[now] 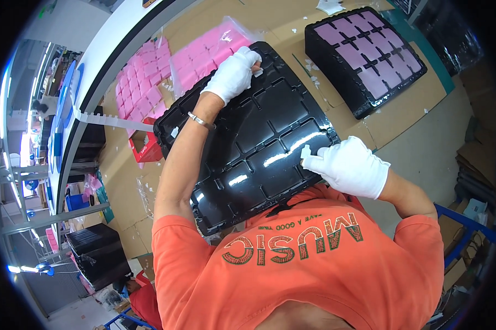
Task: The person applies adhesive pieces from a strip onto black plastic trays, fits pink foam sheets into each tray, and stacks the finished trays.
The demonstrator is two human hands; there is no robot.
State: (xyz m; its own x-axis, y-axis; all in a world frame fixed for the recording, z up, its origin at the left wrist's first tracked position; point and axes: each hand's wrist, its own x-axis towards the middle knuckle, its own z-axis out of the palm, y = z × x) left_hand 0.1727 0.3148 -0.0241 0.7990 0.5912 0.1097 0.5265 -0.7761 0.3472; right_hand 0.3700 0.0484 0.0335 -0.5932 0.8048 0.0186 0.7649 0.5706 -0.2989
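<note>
Right fingers: pinching scrap | left fingers: can't tell | black tray: beneath both | stacked trays: pink pads

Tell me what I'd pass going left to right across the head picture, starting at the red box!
Red box → left hand → right hand → blue rail. The trays and pink pieces overlap these, so I left them out.

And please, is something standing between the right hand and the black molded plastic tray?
Only a small white piece, seemingly pinched by the gloved right hand over the black molded plastic tray. Nothing else visible stands between them.
</note>
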